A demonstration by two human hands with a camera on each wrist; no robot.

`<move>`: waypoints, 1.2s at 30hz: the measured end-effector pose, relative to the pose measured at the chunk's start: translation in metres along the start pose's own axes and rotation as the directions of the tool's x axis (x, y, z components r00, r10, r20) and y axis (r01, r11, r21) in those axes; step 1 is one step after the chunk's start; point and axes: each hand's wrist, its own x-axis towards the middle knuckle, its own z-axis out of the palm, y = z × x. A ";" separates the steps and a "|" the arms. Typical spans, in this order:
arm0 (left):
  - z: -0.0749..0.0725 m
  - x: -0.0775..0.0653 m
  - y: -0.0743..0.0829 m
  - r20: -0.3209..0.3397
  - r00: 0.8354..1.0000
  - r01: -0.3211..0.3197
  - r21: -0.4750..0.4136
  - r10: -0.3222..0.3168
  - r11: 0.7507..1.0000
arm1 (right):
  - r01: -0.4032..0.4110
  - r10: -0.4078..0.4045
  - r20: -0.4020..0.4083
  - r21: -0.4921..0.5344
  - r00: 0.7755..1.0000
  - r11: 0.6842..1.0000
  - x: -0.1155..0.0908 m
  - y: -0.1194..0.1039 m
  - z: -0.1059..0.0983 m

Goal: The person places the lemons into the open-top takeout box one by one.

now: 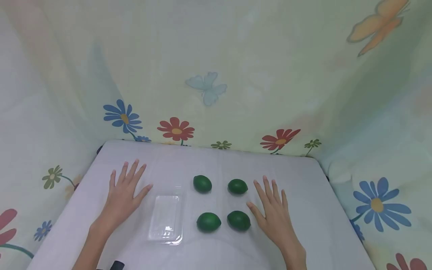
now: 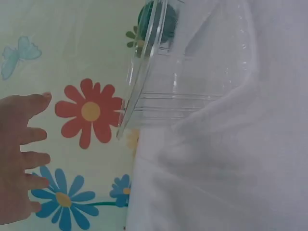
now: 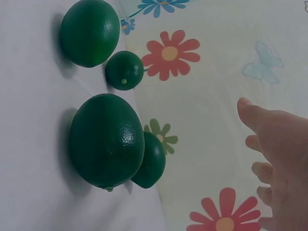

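My left hand (image 1: pixel 122 198), fingers straight and spread, is to the left of a clear plastic container (image 1: pixel 165 219) and holds nothing. The container looks rectangular and see-through, and in the left wrist view its transparent wall (image 2: pixel 166 103) stands up from the cloth. Right of it lie several green limes in two rows: a far-left lime (image 1: pixel 202 184), a far-right lime (image 1: pixel 237 186), a near-left lime (image 1: pixel 208 222) and a near-right lime (image 1: pixel 239 220). Just right of the limes, my right hand (image 1: pixel 275 217) is spread too, with nothing in it; the near-right lime is close to its thumb.
A white cloth (image 1: pixel 135 251) covers the table. Flower-printed curtain (image 1: pixel 236 112) hangs behind and at both sides, meeting the table's far edge. A small black object (image 1: pixel 117 265) shows at the bottom edge, near the left forearm.
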 end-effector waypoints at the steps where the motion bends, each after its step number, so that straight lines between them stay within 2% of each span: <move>1: 0.000 -0.002 -0.001 0.012 1.000 0.027 -0.028 -0.027 0.999 | 0.002 -0.002 0.002 0.004 1.000 1.000 0.000 0.000 0.000; 4: 0.003 -0.010 -0.004 0.085 0.986 0.152 -0.147 -0.140 0.977 | 0.012 -0.012 0.008 0.008 1.000 1.000 0.000 -0.001 -0.003; 5: 0.005 -0.015 -0.006 0.124 0.975 0.207 -0.194 -0.185 0.959 | 0.011 -0.011 0.009 0.014 1.000 1.000 -0.001 -0.001 -0.003; 6: 0.008 -0.019 -0.007 0.171 0.957 0.270 -0.248 -0.233 0.930 | 0.013 -0.013 0.009 0.017 1.000 1.000 -0.002 -0.001 -0.004; 8: 0.015 -0.026 -0.010 0.261 0.912 0.394 -0.346 -0.315 0.852 | 0.020 -0.020 0.000 0.024 1.000 1.000 0.000 0.000 -0.004; 9: 0.019 -0.029 -0.012 0.299 0.889 0.446 -0.392 -0.347 0.805 | 0.025 -0.025 -0.007 0.028 1.000 0.999 0.000 0.000 -0.004; 11: 0.027 -0.036 -0.015 0.363 0.846 0.529 -0.475 -0.391 0.704 | 0.035 -0.034 -0.020 0.044 0.999 0.998 0.001 -0.001 -0.003; 12: 0.030 -0.039 -0.017 0.383 0.831 0.554 -0.511 -0.403 0.657 | 0.042 -0.041 -0.024 0.050 0.999 0.998 0.002 -0.001 -0.003; 14: 0.035 -0.043 -0.019 0.402 0.818 0.576 -0.571 -0.412 0.585 | 0.054 -0.052 -0.028 0.060 0.998 0.997 0.002 -0.002 -0.002; 15: 0.037 -0.044 -0.020 0.407 0.815 0.580 -0.596 -0.413 0.556 | 0.058 -0.057 -0.028 0.063 0.998 0.996 0.003 -0.002 -0.001; 16: 0.038 -0.045 -0.021 0.407 0.816 0.577 -0.614 -0.409 0.539 | 0.060 -0.058 -0.027 0.065 0.998 0.996 0.003 -0.003 -0.001; 19: 0.040 -0.045 -0.022 0.406 0.826 0.562 -0.647 -0.391 0.516 | 0.061 -0.060 -0.023 0.058 0.998 0.996 0.004 -0.004 -0.001; 23: 0.040 -0.041 -0.020 0.428 0.834 0.551 -0.652 -0.348 0.521 | 0.060 -0.059 -0.018 0.066 0.998 0.996 0.003 -0.004 -0.002; 29: 0.039 -0.038 -0.018 0.459 0.834 0.550 -0.650 -0.305 0.525 | 0.090 -0.087 -0.040 0.090 0.995 0.992 0.001 -0.005 0.002; 33: 0.038 -0.037 -0.019 0.445 0.837 0.547 -0.647 -0.319 0.532 | 0.208 -0.200 -0.066 0.142 0.977 0.968 0.002 -0.015 0.013; 36: 0.037 -0.037 -0.021 0.441 0.831 0.557 -0.642 -0.340 0.527 | 0.292 -0.292 -0.023 0.177 0.956 0.940 0.003 -0.029 0.026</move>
